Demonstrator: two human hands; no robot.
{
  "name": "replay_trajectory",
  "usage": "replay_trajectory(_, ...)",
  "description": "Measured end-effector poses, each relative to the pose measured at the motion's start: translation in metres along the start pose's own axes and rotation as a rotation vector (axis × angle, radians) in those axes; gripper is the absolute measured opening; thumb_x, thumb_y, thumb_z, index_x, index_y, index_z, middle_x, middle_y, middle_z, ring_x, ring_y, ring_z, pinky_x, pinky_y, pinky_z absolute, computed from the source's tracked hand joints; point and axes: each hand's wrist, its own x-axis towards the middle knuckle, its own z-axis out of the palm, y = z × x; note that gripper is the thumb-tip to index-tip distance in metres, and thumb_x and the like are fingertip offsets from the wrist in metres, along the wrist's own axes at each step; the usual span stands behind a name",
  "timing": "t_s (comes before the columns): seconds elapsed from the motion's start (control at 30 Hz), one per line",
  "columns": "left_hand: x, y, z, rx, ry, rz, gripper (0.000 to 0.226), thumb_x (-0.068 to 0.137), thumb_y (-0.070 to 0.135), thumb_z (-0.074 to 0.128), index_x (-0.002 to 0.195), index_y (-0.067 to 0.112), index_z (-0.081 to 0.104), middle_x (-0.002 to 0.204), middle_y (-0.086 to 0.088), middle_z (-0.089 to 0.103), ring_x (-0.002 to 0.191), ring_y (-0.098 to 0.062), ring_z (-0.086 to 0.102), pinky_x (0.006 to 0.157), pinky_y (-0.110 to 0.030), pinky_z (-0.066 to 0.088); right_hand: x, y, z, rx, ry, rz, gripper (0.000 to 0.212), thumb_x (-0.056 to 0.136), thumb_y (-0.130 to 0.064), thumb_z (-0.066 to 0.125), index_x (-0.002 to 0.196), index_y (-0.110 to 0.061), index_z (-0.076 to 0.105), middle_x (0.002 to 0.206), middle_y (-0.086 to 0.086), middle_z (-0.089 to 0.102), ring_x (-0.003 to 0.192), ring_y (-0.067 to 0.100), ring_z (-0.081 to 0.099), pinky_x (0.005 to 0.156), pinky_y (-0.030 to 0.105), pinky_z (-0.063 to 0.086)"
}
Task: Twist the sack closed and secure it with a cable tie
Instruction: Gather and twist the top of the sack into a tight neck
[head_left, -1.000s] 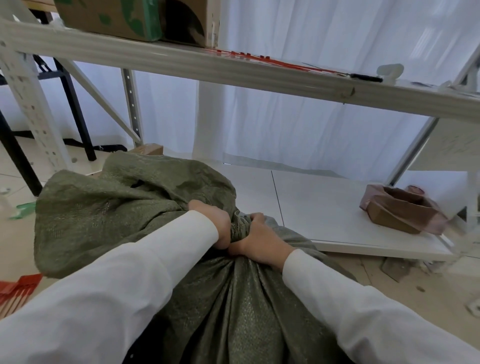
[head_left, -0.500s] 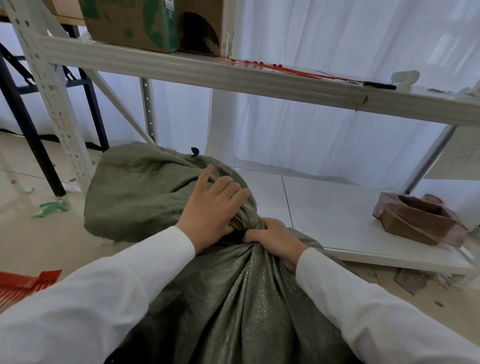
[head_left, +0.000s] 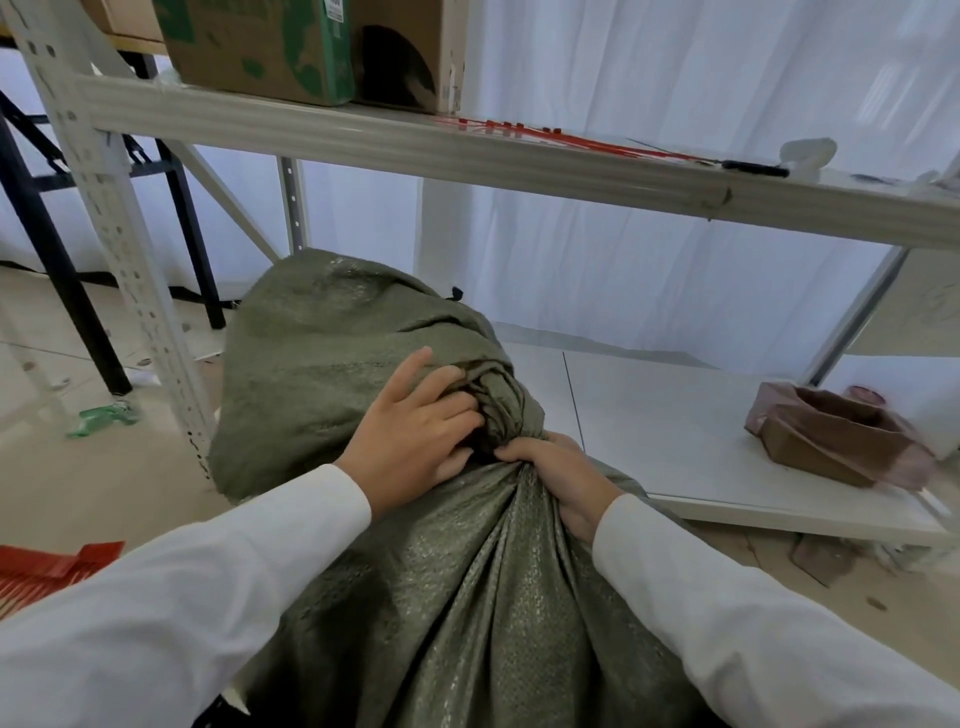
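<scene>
A full olive-green woven sack (head_left: 467, 597) stands in front of me, its neck (head_left: 501, 415) gathered into a twisted rope and its loose top flap (head_left: 332, 364) flopped to the left. My right hand (head_left: 561, 478) is clenched around the base of the twist. My left hand (head_left: 415, 436) lies on the flap beside the twist, fingers spread and pressing the cloth. Red cable ties (head_left: 545, 132) lie in a bundle on the upper shelf, beyond the sack.
A metal rack's upper shelf beam (head_left: 467, 156) crosses above the sack, carrying cardboard boxes (head_left: 291, 47). Its perforated post (head_left: 119, 249) stands left. The white lower shelf (head_left: 675, 447) holds a crumpled brown box (head_left: 831, 441). A red plastic piece (head_left: 47, 566) lies on the floor left.
My left hand has let go of the twisted neck and spread flat on the flap. The right hand keeps its grip. The view has tilted up and the flap stands higher.
</scene>
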Motion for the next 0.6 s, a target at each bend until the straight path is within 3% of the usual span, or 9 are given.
replay_trajectory(0.1,-0.001,0.002,0.002,0.012,-0.103,-0.017,0.037,0.077,0.040,0.044,0.102,0.024,0.067,0.106,0.009,0.069,0.128,-0.020,0.036,0.114,-0.047,0.004,0.002,0.000,-0.003,0.056,-0.014,0.038,0.017,0.079,0.002,0.061,0.095,0.002,0.066,0.087,0.017,0.070,0.076,0.028,0.066,0.071,0.033,0.053)
replay_trajectory(0.2,0.001,0.002,0.004,0.031,-0.184,-0.025,0.051,0.078,0.047,0.040,0.118,0.021,0.060,0.122,0.007,0.064,0.135,-0.022,0.028,0.113,-0.049,0.001,0.004,0.001,-0.004,0.085,-0.042,0.073,0.036,0.071,0.001,0.065,0.106,0.007,0.065,0.107,0.023,0.068,0.096,0.036,0.066,0.086,0.041,0.053)
replay_trajectory(0.27,0.004,0.001,0.006,0.067,-0.224,-0.016,0.059,0.076,0.052,0.040,0.124,0.020,0.051,0.129,0.005,0.059,0.138,-0.023,0.024,0.113,-0.049,-0.001,0.004,0.000,-0.007,0.086,-0.073,0.079,0.035,0.072,0.003,0.064,0.106,0.008,0.066,0.112,0.023,0.067,0.101,0.035,0.065,0.093,0.043,0.051)
replay_trajectory(0.4,0.016,0.003,0.009,0.061,-0.202,0.018,0.061,0.071,0.052,0.043,0.119,0.015,0.045,0.129,0.002,0.060,0.138,-0.023,0.022,0.113,-0.047,-0.001,0.000,0.000,-0.014,0.046,-0.163,0.072,0.035,0.070,0.003,0.063,0.104,0.010,0.064,0.112,0.025,0.064,0.104,0.037,0.062,0.100,0.046,0.047)
replay_trajectory(0.47,0.021,0.004,0.011,0.061,-0.182,0.051,0.069,0.063,0.051,0.057,0.118,0.012,0.044,0.127,0.000,0.061,0.137,-0.024,0.022,0.113,-0.047,0.000,-0.002,-0.001,-0.016,0.012,-0.215,0.073,0.036,0.066,0.000,0.064,0.102,0.008,0.066,0.111,0.024,0.064,0.106,0.036,0.061,0.102,0.046,0.045)
replay_trajectory(0.53,0.025,0.006,0.013,0.043,-0.168,0.059,0.076,0.057,0.045,0.067,0.118,0.009,0.042,0.127,-0.003,0.061,0.137,-0.024,0.022,0.113,-0.046,0.001,-0.004,-0.002,-0.020,-0.017,-0.244,0.090,0.025,0.071,0.002,0.062,0.095,0.005,0.069,0.105,0.019,0.067,0.102,0.032,0.062,0.103,0.044,0.045)
replay_trajectory(0.6,0.028,0.008,0.015,-0.010,-0.147,0.061,0.068,0.060,0.039,0.062,0.117,0.009,0.042,0.123,-0.004,0.062,0.137,-0.024,0.024,0.113,-0.046,0.003,-0.005,-0.004,-0.022,-0.031,-0.271,0.109,0.018,0.076,0.003,0.059,0.089,0.001,0.071,0.099,0.015,0.068,0.099,0.028,0.063,0.102,0.042,0.046)
